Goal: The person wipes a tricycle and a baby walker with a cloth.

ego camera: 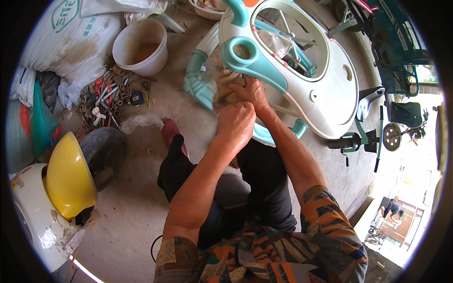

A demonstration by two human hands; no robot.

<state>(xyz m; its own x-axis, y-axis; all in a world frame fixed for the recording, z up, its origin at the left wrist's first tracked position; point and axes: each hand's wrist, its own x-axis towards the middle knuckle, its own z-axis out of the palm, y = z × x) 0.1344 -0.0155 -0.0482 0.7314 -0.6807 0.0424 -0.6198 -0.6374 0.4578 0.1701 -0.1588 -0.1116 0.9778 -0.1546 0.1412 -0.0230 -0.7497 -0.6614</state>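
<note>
A baby walker with a white tray [338, 88] and teal trim stands tilted on the concrete floor in front of me. Its teal base tube [201, 85] curves along the left side. Beneath the teal cup holder [243, 50] is a crumpled, stained tan cloth [226, 86], slightly blurred. My left hand [236, 122] is curled into a fist at the cloth's lower edge, its fingertips hidden. Just above and to the right, my right hand [252, 92] grips the cloth, with fingers bent over it.
A white bucket [150, 63] stands at the upper left, near a heap of tools and metal parts [109, 93]. At left are a tyre [102, 152] and a yellow bowl [70, 177]. A child's balance bike [364, 139] is at right. Far off, a person [392, 208] bends over.
</note>
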